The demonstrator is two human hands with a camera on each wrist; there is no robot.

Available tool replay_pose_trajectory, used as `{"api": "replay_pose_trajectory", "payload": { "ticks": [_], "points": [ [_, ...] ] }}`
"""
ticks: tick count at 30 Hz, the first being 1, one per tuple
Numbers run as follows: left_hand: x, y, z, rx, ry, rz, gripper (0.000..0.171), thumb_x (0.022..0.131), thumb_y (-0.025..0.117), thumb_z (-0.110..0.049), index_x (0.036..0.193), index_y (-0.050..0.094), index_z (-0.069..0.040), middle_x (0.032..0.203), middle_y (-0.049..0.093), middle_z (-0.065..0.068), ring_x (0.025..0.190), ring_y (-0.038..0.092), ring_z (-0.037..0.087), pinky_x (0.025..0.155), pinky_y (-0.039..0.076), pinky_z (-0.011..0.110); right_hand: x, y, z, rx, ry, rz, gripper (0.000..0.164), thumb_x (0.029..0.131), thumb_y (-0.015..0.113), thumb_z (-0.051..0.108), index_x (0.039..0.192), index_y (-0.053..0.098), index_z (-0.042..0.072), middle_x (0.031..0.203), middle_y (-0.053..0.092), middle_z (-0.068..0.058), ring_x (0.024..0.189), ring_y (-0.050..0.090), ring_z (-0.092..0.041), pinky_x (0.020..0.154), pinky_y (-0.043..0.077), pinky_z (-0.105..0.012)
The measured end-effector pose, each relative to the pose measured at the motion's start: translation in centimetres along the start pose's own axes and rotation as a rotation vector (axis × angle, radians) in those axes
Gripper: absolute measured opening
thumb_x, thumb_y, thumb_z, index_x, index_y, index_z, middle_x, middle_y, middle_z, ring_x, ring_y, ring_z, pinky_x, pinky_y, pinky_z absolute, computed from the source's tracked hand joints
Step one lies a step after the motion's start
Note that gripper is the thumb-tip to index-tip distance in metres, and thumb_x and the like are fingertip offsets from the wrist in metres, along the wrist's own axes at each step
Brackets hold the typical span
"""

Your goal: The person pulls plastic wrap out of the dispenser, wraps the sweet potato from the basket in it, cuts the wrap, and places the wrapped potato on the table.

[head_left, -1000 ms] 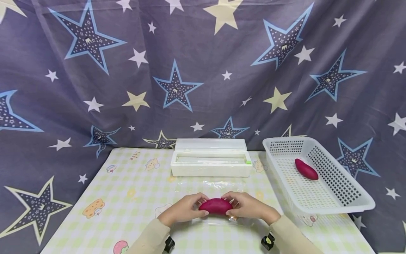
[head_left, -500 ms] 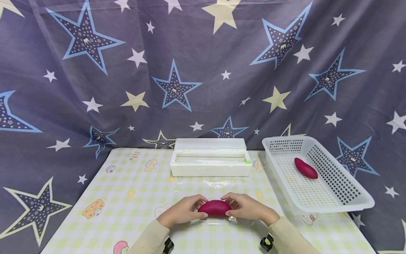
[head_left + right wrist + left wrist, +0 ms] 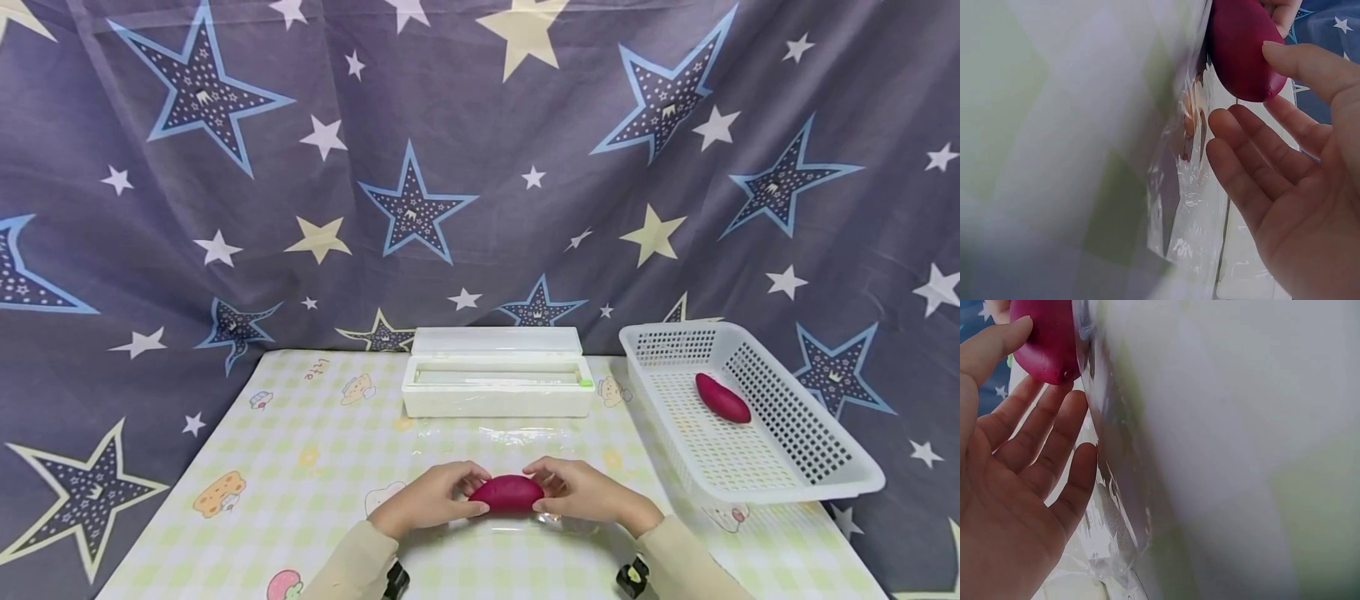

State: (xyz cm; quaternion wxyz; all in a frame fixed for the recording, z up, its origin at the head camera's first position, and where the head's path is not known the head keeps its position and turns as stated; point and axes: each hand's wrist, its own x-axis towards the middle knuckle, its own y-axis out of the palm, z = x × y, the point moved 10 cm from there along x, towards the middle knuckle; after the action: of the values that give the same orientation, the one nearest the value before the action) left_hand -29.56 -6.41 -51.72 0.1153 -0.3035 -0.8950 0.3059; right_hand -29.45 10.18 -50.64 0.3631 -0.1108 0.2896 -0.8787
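A dark pink-red sweet potato (image 3: 507,494) lies crosswise between both hands, low over a sheet of clear plastic wrap (image 3: 517,437). My left hand (image 3: 431,497) holds its left end, the thumb on the near side and fingers behind. At the right end, my right hand (image 3: 583,493) grips it the same way. In the left wrist view the thumb presses the sweet potato (image 3: 1050,347), with the lower fingers spread near the wrap (image 3: 1113,531). The right wrist view shows the thumb against the sweet potato (image 3: 1244,56), the wrap (image 3: 1188,231) crinkled beside the fingers.
Behind the hands stands a white wrap dispenser box (image 3: 498,402), lid raised, with a roll inside. To the right, a white perforated basket (image 3: 787,492) contains another sweet potato (image 3: 723,398). A checked cloth (image 3: 300,467) covers the table; a starry curtain (image 3: 480,250) hangs behind.
The sweet potato has come down slightly, with both hands keeping hold of its ends. The box and basket stay in place.
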Motion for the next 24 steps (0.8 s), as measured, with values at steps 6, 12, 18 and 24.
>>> {"api": "replay_pose_trajectory", "payload": {
  "ticks": [6, 12, 18, 24],
  "points": [
    [-0.2, -0.3, 0.3, 0.014, -0.007, 0.001, 0.040, 0.092, 0.074, -0.036, 0.123, 0.064, -0.013, 0.105, 0.067, -0.009, 0.096, 0.063, 0.010, 0.084, 0.054, 0.033, -0.3, 0.0, 0.1, -0.006, 0.001, 0.004, 0.044, 0.094, 0.073, 0.021, 0.133, 0.057, 0.009, 0.113, 0.068, -0.004, 0.099, 0.067, -0.015, 0.088, 0.056, -0.031],
    [-0.9, -1.3, 0.6, 0.010, -0.008, 0.000, 0.044, 0.093, 0.073, -0.034, 0.126, 0.063, -0.008, 0.110, 0.069, -0.001, 0.099, 0.065, 0.017, 0.086, 0.055, 0.034, -1.2, -0.4, 0.0, -0.017, 0.000, -0.006, 0.042, 0.094, 0.072, 0.016, 0.132, 0.057, 0.003, 0.115, 0.068, -0.007, 0.099, 0.068, -0.021, 0.088, 0.056, -0.032],
    [-2.0, -2.4, 0.8, 0.009, -0.019, 0.003, 0.037, 0.094, 0.073, -0.029, 0.124, 0.066, -0.008, 0.106, 0.070, 0.000, 0.095, 0.064, 0.014, 0.084, 0.054, 0.032, -2.4, -1.0, -0.2, -0.068, -0.024, -0.018, 0.040, 0.094, 0.072, 0.017, 0.127, 0.059, 0.000, 0.109, 0.069, -0.007, 0.096, 0.066, -0.019, 0.086, 0.056, -0.030],
    [-2.8, -2.4, 1.3, -0.024, -0.057, 0.017, 0.018, 0.092, 0.075, -0.020, 0.107, 0.072, -0.010, 0.090, 0.069, -0.008, 0.082, 0.064, 0.009, 0.075, 0.054, 0.025, -3.3, -1.0, -0.7, -0.107, -0.028, -0.009, 0.027, 0.091, 0.076, 0.024, 0.109, 0.065, 0.007, 0.089, 0.062, 0.005, 0.080, 0.057, -0.004, 0.074, 0.053, -0.023]
  ]
}}
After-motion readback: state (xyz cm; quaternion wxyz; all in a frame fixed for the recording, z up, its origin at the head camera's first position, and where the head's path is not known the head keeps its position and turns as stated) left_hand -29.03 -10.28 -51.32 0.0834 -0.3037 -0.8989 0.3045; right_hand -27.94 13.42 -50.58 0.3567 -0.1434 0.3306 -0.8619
